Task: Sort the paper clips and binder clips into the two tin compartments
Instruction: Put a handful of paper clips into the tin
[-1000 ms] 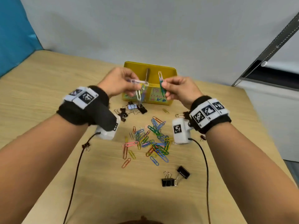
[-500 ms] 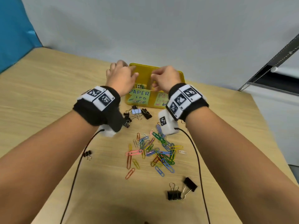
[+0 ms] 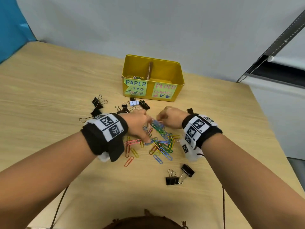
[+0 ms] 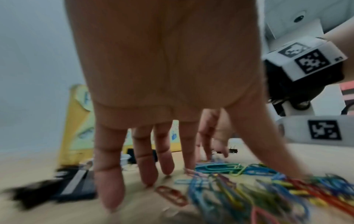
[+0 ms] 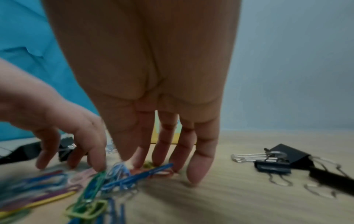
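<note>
The yellow tin (image 3: pixel 177 76) stands at the far side of the table, split by a divider (image 3: pixel 150 70). Its left half, labelled for paper clips, has a few clips (image 3: pixel 137 78) in it. The right half's floor is hidden behind the front wall. A pile of coloured paper clips (image 3: pixel 162 142) lies in front of it. My left hand (image 3: pixel 149 131) and right hand (image 3: pixel 160 120) are both down on the pile's far edge. Left fingers (image 4: pixel 109 181) and right fingers (image 5: pixel 199 169) point straight down, tips touching clips or table, holding nothing.
Black binder clips lie scattered: one group (image 3: pixel 132 104) just in front of the tin, two (image 3: pixel 97 103) further left, a pair (image 3: pixel 179 176) near me at the right, and one (image 3: pixel 189 110) behind my right wrist. Cables trail from both wrists.
Both hands held paper clips before the tin, reached over it, and have now come back down to the pile holding nothing.
</note>
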Demonstrator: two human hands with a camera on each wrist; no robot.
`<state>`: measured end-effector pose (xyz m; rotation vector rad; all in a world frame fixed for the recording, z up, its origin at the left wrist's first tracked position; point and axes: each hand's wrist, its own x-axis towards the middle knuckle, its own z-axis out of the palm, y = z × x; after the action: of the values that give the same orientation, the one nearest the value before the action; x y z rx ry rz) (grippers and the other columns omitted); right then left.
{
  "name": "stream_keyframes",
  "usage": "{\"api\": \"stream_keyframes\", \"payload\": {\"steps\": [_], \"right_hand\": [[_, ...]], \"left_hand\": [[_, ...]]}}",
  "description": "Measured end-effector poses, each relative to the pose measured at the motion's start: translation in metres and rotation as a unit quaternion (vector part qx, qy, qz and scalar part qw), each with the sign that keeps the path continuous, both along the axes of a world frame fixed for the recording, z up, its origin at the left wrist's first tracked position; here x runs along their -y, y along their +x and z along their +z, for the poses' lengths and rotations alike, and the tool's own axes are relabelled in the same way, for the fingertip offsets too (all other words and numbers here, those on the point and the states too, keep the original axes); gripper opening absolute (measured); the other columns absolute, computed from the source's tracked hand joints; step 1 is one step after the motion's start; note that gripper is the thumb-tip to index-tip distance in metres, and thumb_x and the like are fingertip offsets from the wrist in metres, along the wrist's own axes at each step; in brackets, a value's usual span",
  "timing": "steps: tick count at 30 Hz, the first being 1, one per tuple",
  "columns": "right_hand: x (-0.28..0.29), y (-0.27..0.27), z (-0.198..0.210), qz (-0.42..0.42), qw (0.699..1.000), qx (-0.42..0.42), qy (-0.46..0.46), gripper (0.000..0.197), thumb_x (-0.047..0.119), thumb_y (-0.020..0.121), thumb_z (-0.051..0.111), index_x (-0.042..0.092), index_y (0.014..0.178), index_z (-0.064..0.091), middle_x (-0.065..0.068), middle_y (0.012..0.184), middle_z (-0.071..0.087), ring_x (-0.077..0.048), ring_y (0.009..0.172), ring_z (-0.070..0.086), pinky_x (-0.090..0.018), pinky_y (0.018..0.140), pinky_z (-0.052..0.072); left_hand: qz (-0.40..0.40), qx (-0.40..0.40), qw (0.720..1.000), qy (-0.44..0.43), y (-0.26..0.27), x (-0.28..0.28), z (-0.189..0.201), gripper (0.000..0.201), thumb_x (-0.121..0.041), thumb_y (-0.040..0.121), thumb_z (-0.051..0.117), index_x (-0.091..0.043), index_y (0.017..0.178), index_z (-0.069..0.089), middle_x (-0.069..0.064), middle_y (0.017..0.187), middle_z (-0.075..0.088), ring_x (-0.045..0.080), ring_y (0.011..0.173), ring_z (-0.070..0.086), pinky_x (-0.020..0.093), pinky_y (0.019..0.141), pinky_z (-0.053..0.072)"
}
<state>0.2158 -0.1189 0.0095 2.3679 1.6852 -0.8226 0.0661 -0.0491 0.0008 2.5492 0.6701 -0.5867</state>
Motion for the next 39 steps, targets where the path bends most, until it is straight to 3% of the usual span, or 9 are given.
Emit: {"api": "stream_keyframes", "payload": {"steps": [3, 6, 15, 20, 25, 30, 35, 37, 39], "right_hand": [[0.019, -0.004, 0.004, -0.017, 0.999, -0.039, 0.008, 0.057, 0.030, 0.080, 0.069, 0.021, 0.133, 0.049, -0.008, 0.134, 0.048, -0.025, 0.122, 0.048, -0.026, 0.097, 0.037], [0.028, -0.016, -0.006, -0.015, 1.000, 0.016, 0.010, 0.081, 0.043, 0.067, 0.078, 0.027, 0.138, 0.040, -0.012, 0.132, 0.040, -0.032, 0.124, 0.041, -0.039, 0.104, 0.039], [0.027, -0.029, -0.012, 0.007, 0.997, 0.001, 0.075, 0.027, 0.012, 0.083, 0.063, 0.009, 0.110, 0.064, -0.013, 0.118, 0.057, -0.026, 0.109, 0.055, -0.024, 0.087, 0.041], [0.027, -0.023, -0.008, 0.014, 0.995, -0.011, 0.100, 0.026, 0.012, 0.088, 0.059, 0.010, 0.112, 0.068, -0.011, 0.113, 0.068, -0.024, 0.105, 0.060, -0.024, 0.089, 0.043], [0.022, -0.011, 0.004, -0.077, 0.982, -0.132, 0.114, 0.030, 0.010, 0.085, 0.065, 0.006, 0.114, 0.067, -0.012, 0.108, 0.069, -0.014, 0.082, 0.059, -0.024, 0.078, 0.053], [-0.016, 0.000, 0.054, -0.104, 0.947, -0.184, 0.241, 0.032, 0.009, 0.086, 0.063, 0.005, 0.118, 0.064, -0.005, 0.098, 0.066, -0.013, 0.073, 0.060, -0.024, 0.074, 0.054], [-0.078, -0.003, 0.078, -0.154, 0.915, -0.175, 0.330, 0.030, 0.007, 0.086, 0.063, 0.004, 0.116, 0.065, -0.010, 0.095, 0.067, -0.016, 0.065, 0.061, -0.029, 0.074, 0.056], [-0.097, -0.007, 0.075, -0.169, 0.920, -0.136, 0.326, 0.031, 0.010, 0.088, 0.061, 0.006, 0.119, 0.064, -0.009, 0.105, 0.068, -0.019, 0.080, 0.066, -0.030, 0.084, 0.055], [-0.109, -0.013, 0.071, -0.136, 0.946, -0.075, 0.283, 0.033, 0.013, 0.091, 0.057, 0.008, 0.123, 0.062, -0.010, 0.122, 0.066, -0.023, 0.109, 0.063, -0.032, 0.100, 0.048]], "left_hand": [[0.007, -0.031, 0.999, 0.016, -0.025, -0.003, -0.005, 0.110, -0.050, 0.053, 0.082, -0.036, 0.144, 0.022, 0.003, 0.133, 0.031, 0.025, 0.125, 0.032, 0.046, 0.104, 0.040], [0.008, -0.008, 0.999, 0.043, -0.026, 0.006, -0.009, 0.110, -0.040, 0.056, 0.083, -0.032, 0.146, 0.019, 0.007, 0.130, 0.033, 0.026, 0.123, 0.033, 0.044, 0.104, 0.040], [0.099, 0.107, 0.989, 0.034, -0.001, 0.023, -0.018, 0.025, -0.005, 0.085, 0.056, -0.010, 0.110, 0.057, 0.014, 0.114, 0.052, 0.032, 0.103, 0.055, 0.034, 0.084, 0.044], [0.138, 0.133, 0.981, 0.021, 0.000, 0.013, -0.011, 0.018, -0.003, 0.086, 0.056, -0.009, 0.100, 0.064, 0.007, 0.094, 0.056, 0.027, 0.098, 0.059, 0.028, 0.077, 0.042], [0.183, 0.186, 0.965, -0.037, -0.006, 0.002, 0.004, 0.012, -0.006, 0.082, 0.065, -0.007, 0.094, 0.069, -0.001, 0.081, 0.056, 0.015, 0.084, 0.054, 0.027, 0.080, 0.045], [0.233, 0.311, 0.921, -0.012, -0.004, -0.038, 0.058, 0.008, -0.009, 0.085, 0.062, -0.012, 0.090, 0.066, -0.010, 0.070, 0.053, 0.005, 0.067, 0.051, 0.016, 0.064, 0.041], [0.319, 0.396, 0.860, 0.029, 0.012, -0.094, 0.082, 0.012, -0.005, 0.081, 0.067, -0.004, 0.092, 0.071, 0.005, 0.072, 0.063, 0.010, 0.057, 0.054, 0.033, 0.074, 0.055], [0.354, 0.407, 0.841, 0.022, 0.019, -0.108, 0.077, 0.016, -0.005, 0.081, 0.067, -0.002, 0.096, 0.071, 0.015, 0.085, 0.068, 0.020, 0.066, 0.060, 0.036, 0.083, 0.057], [0.354, 0.377, 0.855, 0.032, 0.024, -0.115, 0.069, 0.022, -0.010, 0.084, 0.066, -0.004, 0.104, 0.070, 0.016, 0.103, 0.071, 0.023, 0.083, 0.064, 0.033, 0.090, 0.053]]}}
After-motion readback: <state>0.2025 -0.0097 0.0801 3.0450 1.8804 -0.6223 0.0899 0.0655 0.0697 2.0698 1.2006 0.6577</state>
